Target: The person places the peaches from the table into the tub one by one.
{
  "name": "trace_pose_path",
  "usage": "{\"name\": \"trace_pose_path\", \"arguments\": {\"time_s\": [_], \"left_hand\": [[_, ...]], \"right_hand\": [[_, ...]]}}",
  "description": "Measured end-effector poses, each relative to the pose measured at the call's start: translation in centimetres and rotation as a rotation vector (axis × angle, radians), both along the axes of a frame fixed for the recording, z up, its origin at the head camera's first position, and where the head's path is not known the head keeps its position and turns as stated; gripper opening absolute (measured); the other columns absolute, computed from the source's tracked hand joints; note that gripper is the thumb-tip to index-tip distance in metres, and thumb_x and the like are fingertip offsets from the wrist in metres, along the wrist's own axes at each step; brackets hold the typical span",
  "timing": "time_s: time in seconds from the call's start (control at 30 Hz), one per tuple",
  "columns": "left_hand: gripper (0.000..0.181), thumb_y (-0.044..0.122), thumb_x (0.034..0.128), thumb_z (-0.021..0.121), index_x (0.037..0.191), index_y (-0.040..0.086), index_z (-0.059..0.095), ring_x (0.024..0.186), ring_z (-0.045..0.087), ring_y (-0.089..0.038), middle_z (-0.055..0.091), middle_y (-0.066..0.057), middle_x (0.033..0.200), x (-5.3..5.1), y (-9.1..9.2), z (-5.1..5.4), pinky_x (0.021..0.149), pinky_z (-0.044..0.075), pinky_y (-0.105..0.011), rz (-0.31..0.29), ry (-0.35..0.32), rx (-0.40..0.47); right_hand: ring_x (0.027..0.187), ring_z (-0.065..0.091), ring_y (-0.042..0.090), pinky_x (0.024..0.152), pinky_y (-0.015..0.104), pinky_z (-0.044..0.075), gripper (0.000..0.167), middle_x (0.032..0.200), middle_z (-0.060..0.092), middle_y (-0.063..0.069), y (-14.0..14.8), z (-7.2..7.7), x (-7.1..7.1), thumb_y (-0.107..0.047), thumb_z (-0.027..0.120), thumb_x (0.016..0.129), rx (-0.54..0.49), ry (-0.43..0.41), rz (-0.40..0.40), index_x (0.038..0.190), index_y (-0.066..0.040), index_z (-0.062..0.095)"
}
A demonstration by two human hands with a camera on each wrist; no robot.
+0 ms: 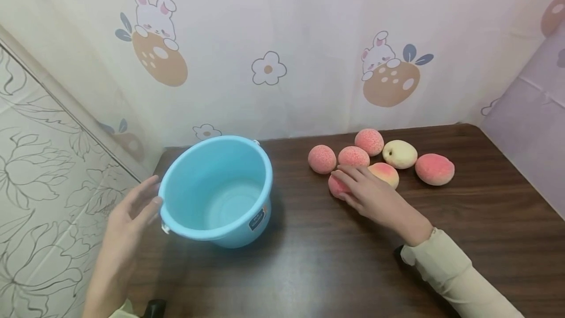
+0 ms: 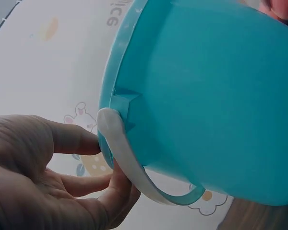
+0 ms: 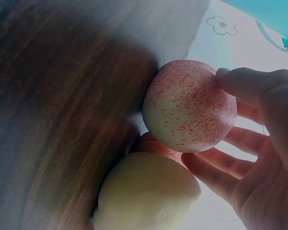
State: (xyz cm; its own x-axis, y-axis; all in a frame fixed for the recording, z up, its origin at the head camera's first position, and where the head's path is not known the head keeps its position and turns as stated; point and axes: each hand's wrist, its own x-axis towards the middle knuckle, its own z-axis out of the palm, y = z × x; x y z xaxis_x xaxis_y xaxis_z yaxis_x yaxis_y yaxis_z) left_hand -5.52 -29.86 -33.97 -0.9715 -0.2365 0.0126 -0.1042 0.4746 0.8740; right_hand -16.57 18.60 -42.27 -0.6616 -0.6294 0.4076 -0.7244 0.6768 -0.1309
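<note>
A light blue bucket [image 1: 236, 220] stands upright on the left side of the dark wooden table. My left hand [image 1: 121, 232] is at the bucket's left rim; in the left wrist view its thumb touches the rim beside the white handle [image 2: 129, 160] and its fingers curl behind that handle. On the right, my right hand [image 1: 375, 195] grips a red-speckled peach [image 3: 189, 105] between thumb and fingers. A yellowish peach [image 1: 385, 173] lies close beside that hand. Behind it sit several pink peaches [image 1: 322, 159], a pale one [image 1: 399, 154] and a larger pink one [image 1: 434, 169].
The brown wooden table [image 1: 300, 254] runs under everything. A curtain [image 1: 309, 53] with rabbit and flower prints hangs along the table's back edge. Left of the table is a white panel [image 1: 35, 175] with line-drawn flowers. Inside the bucket only its bare blue floor shows.
</note>
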Motion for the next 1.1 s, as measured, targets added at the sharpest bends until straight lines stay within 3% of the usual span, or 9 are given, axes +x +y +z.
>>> {"name": "trace_pose_path", "arguments": {"time_s": [0.03, 0.3, 0.43, 0.73, 0.87, 1.1], "left_hand": [[0.058, 0.032, 0.1073, 0.059, 0.161, 0.022, 0.04, 0.126, 0.051, 0.01, 0.048, -0.014, 0.158, 0.0, -0.1, 0.0, 0.09, 0.051, -0.006, -0.003, 0.003, 0.014], [0.058, 0.029, 0.1045, 0.065, 0.157, 0.015, 0.046, 0.124, 0.055, 0.008, 0.051, -0.008, 0.154, -0.1, -0.3, -0.1, 0.089, 0.052, -0.007, -0.03, 0.014, 0.121], [0.059, 0.03, 0.1046, 0.065, 0.158, 0.014, 0.045, 0.124, 0.055, 0.007, 0.051, -0.009, 0.155, 0.0, -0.5, -0.2, 0.089, 0.052, -0.007, -0.038, 0.005, 0.113], [0.058, 0.02, 0.1067, 0.061, 0.159, 0.004, 0.04, 0.123, 0.062, 0.001, 0.061, 0.008, 0.138, -0.1, -1.1, -0.3, 0.094, 0.054, -0.013, -0.149, 0.025, 0.28], [0.058, 0.019, 0.1072, 0.06, 0.159, 0.003, 0.039, 0.123, 0.063, -0.001, 0.061, 0.007, 0.138, 0.1, -1.0, -0.3, 0.095, 0.055, -0.015, -0.182, 0.036, 0.296], [0.059, 0.02, 0.1069, 0.06, 0.159, 0.004, 0.039, 0.124, 0.062, 0.001, 0.061, 0.009, 0.138, 0.2, -1.1, -0.4, 0.095, 0.054, -0.013, -0.18, 0.034, 0.311]], "right_hand": [[0.125, 0.061, 0.035, 0.1, 0.052, 0.055, 0.05, 0.14, 0.064, 0.018, 0.0, 0.0, 0.0, -0.016, 0.08, 0.092, 0.0, 0.003, 0.003, 0.137, -0.001, 0.064], [0.125, 0.061, 0.037, 0.101, 0.054, 0.054, 0.049, 0.141, 0.063, 0.019, -0.1, 0.1, 0.0, -0.013, 0.08, 0.091, -0.003, -0.012, 0.009, 0.136, -0.001, 0.063], [0.126, 0.061, 0.037, 0.102, 0.054, 0.054, 0.049, 0.14, 0.064, 0.019, -0.2, 0.1, 0.0, -0.013, 0.08, 0.091, -0.009, -0.009, 0.011, 0.135, -0.001, 0.064], [0.124, 0.061, 0.038, 0.102, 0.055, 0.054, 0.048, 0.135, 0.066, 0.02, -0.2, 0.0, 0.0, -0.009, 0.082, 0.088, -0.042, 0.026, 0.044, 0.132, 0.0, 0.065], [0.122, 0.061, 0.038, 0.101, 0.054, 0.054, 0.05, 0.134, 0.066, 0.02, -0.2, 0.0, 0.0, -0.008, 0.084, 0.086, -0.048, 0.033, 0.057, 0.132, 0.0, 0.065], [0.12, 0.06, 0.035, 0.098, 0.052, 0.056, 0.061, 0.138, 0.061, 0.017, -0.1, 0.0, 0.0, -0.008, 0.089, 0.081, 0.0, 0.01, 0.053, 0.136, -0.004, 0.062]]}}
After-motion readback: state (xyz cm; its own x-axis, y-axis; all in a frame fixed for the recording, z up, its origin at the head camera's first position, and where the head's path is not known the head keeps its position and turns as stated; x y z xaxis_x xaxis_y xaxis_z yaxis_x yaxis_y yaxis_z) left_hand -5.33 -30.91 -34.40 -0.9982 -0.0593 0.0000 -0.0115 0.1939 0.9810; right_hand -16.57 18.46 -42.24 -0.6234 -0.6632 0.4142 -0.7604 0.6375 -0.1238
